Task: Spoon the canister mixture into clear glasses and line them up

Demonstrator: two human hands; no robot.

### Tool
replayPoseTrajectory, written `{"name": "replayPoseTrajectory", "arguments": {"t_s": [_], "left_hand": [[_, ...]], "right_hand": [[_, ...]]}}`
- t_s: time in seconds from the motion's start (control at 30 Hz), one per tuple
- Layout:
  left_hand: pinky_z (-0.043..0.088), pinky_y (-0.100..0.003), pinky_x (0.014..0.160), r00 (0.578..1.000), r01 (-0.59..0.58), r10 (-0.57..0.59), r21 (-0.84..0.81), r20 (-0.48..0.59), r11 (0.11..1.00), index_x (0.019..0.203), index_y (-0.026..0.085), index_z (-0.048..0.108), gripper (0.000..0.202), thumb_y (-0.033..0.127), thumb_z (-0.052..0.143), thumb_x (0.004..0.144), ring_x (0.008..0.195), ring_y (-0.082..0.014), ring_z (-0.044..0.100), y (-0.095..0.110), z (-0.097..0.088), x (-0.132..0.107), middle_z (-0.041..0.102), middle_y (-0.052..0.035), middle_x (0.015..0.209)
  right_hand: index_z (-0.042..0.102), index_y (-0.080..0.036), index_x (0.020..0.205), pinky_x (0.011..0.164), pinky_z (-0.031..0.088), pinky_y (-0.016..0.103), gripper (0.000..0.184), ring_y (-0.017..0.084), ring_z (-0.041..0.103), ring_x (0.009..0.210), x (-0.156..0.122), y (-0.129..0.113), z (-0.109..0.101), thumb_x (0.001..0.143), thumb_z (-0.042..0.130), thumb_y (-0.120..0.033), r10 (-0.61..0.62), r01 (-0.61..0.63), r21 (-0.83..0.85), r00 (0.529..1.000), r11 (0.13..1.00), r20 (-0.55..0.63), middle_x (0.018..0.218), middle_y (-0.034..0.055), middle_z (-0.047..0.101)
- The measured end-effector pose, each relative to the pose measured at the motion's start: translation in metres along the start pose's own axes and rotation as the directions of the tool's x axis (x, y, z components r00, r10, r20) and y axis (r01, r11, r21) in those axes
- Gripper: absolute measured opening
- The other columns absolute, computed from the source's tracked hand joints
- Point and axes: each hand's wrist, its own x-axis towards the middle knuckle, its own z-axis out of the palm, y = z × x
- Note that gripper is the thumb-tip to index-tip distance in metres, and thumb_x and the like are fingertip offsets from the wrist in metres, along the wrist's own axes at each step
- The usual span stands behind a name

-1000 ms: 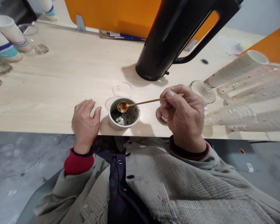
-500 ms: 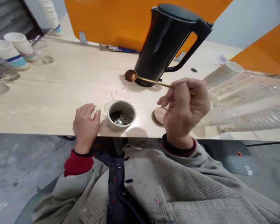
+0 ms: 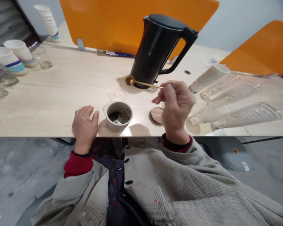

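Note:
My right hand [image 3: 178, 108] is closed on the thin handle of a long gold spoon [image 3: 145, 83]. The spoon's round bowl points left, raised in front of the black kettle's base; what it holds, if anything, I cannot make out. My left hand [image 3: 85, 125] lies on the table edge, fingers loosely apart and nothing in them. Just right of it stands a pale round canister [image 3: 119, 125] without its lid, dark loose tea leaves [image 3: 115, 116] on its bottom and inner wall. A round wooden lid [image 3: 157, 115] lies by my right hand. Behind the canister is a clear flat disc [image 3: 118, 95].
A black electric kettle [image 3: 151, 47] stands behind the spoon, before an orange divider [image 3: 96, 25]. Paper cups [image 3: 20, 51] and glass cups [image 3: 44, 58] are at left. Stacked clear plastic cups [image 3: 250, 116] and a paper cup stack [image 3: 209, 78] lie on the right.
My right hand has drawn lower and slightly left with the spoon, whose bowl has turned. The whole view has shifted a little. My left hand stays on the table.

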Motion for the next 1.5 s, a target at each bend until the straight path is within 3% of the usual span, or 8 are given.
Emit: {"name": "replayPoseTrajectory", "arguments": {"t_s": [0.17,0.3,0.43,0.7,1.0,1.13,1.27,1.5], "left_hand": [[0.049,-0.052,0.116,1.000,0.010,-0.010,-0.016,0.027,1.000,0.112,0.023,0.074,0.028,0.044,0.058,0.101,0.128,-0.0328,0.066,0.000,-0.002,0.002,0.079,-0.0133,0.128],[0.046,-0.053,0.119,1.000,0.020,-0.019,-0.044,0.025,0.999,0.112,0.024,0.073,0.026,0.044,0.059,0.100,0.131,-0.0340,0.065,-0.001,-0.001,0.004,0.077,-0.0137,0.130],[0.046,-0.055,0.119,1.000,0.013,-0.011,-0.060,0.025,0.998,0.109,0.025,0.072,0.024,0.044,0.060,0.098,0.129,-0.0352,0.065,-0.003,0.000,0.005,0.078,-0.0136,0.126],[0.049,-0.052,0.114,1.000,-0.001,0.001,-0.041,0.004,0.999,0.108,0.025,0.073,0.026,0.045,0.059,0.097,0.124,-0.0337,0.067,-0.004,0.000,0.006,0.079,-0.0129,0.123],[0.053,-0.052,0.115,1.000,-0.011,0.013,-0.119,0.015,0.993,0.122,0.024,0.077,0.040,0.053,0.062,0.099,0.126,-0.0333,0.069,0.000,-0.007,0.005,0.078,-0.0145,0.132],[0.057,-0.047,0.112,0.999,-0.026,0.033,-0.326,0.017,0.945,0.135,0.022,0.075,0.056,0.064,0.058,0.102,0.124,-0.0290,0.073,0.010,-0.020,-0.002,0.076,-0.0154,0.139],[0.058,-0.048,0.114,0.988,-0.022,0.093,-0.484,0.123,0.875,0.153,0.022,0.062,0.079,0.075,0.065,0.094,0.141,-0.0316,0.066,0.022,-0.016,-0.012,0.067,-0.0171,0.154],[0.058,-0.047,0.114,0.972,0.012,0.099,-0.463,0.215,0.886,0.158,0.025,0.053,0.095,0.059,0.090,0.078,0.131,-0.0316,0.072,0.038,0.002,-0.019,0.069,-0.0150,0.151]], "right_hand": [[0.072,-0.027,0.096,0.056,0.050,0.030,0.008,0.013,0.060,0.056,0.015,-0.003,-0.063,0.102,0.069,-0.031,-0.117,0.084,-0.123,0.951,0.989,-0.287,0.069,-0.0052,0.062],[0.070,-0.027,0.091,0.057,0.046,0.032,0.011,0.015,0.062,0.053,0.019,0.014,-0.114,0.101,0.068,-0.032,-0.163,0.006,-0.416,0.925,0.909,-0.343,0.064,-0.0041,0.064],[0.064,-0.024,0.088,0.061,0.047,0.032,0.020,0.017,0.065,0.054,0.019,0.036,-0.136,0.103,0.058,-0.035,-0.115,-0.130,-0.675,0.945,0.726,-0.306,0.068,-0.0023,0.065],[0.062,-0.022,0.090,0.073,0.053,0.036,0.021,0.021,0.067,0.061,0.024,0.059,-0.132,0.102,0.056,-0.038,0.025,-0.172,-0.781,0.980,0.601,-0.197,0.067,-0.0001,0.064],[0.066,-0.022,0.115,0.066,0.051,0.034,0.035,0.017,0.059,0.055,-0.032,0.010,-0.121,0.101,0.061,-0.054,-0.116,-0.003,-0.721,0.986,0.693,-0.116,0.065,-0.0056,0.061],[0.070,-0.022,0.125,0.084,0.060,0.040,0.047,0.024,0.074,0.087,-0.048,0.033,-0.096,0.103,0.055,-0.061,-0.004,0.137,-0.680,0.981,0.720,0.194,0.103,0.0098,0.078],[0.064,-0.015,0.148,0.115,0.049,0.058,0.066,0.041,0.060,0.137,-0.050,0.067,-0.081,0.102,0.058,-0.061,0.144,0.232,-0.784,0.915,0.575,0.376,0.156,0.0252,0.062],[0.063,-0.014,0.149,0.118,0.043,0.061,0.064,0.043,0.056,0.134,-0.055,0.083,-0.075,0.099,0.063,-0.054,0.170,0.294,-0.769,0.872,0.568,0.459,0.148,0.0256,0.065]]}}
